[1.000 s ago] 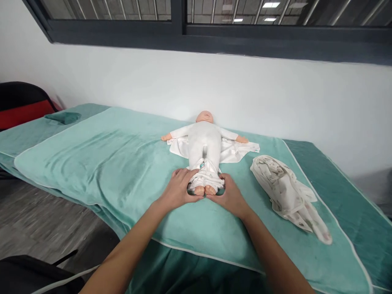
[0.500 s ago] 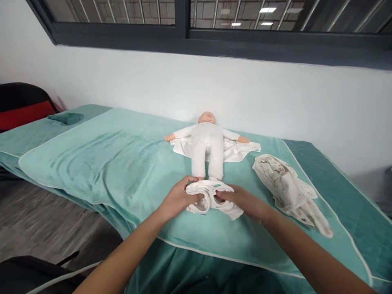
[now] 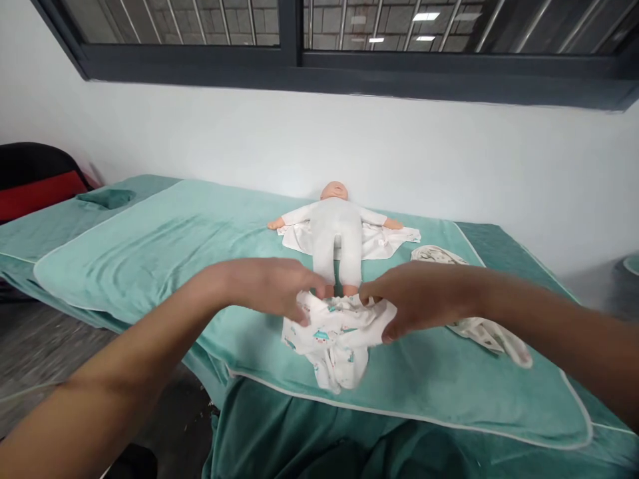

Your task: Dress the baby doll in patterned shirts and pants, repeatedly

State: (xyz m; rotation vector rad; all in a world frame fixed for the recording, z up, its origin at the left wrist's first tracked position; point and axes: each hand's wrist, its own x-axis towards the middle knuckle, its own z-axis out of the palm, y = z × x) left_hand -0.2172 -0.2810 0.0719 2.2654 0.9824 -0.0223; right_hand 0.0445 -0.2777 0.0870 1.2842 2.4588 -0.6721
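Small white printed baby pants [image 3: 332, 339] hang between my hands, just in front of the doll's feet. My left hand [image 3: 284, 289] pinches the gathered waistband on its left side. On the other side, my right hand [image 3: 407, 296] grips the same waistband, with the legs of the pants drooping toward me. The baby doll [image 3: 337, 229] lies on its back, head toward the wall, arms spread and legs pointing at me. Beneath its back and arms is a white garment [image 3: 382, 241] laid out flat. My fingers partly cover the doll's feet.
A crumpled off-white printed garment [image 3: 486, 332] lies on the right, partly hidden behind my right forearm. The green padded sheet [image 3: 150, 246] covers the table, which meets the white wall below a dark window frame [image 3: 349, 73]. A black and red chair [image 3: 40, 179] stands at far left.
The pants have been turned, so the waistband now faces the doll and the legs hang toward me. Both hands have shifted from the leg openings to the waistband.
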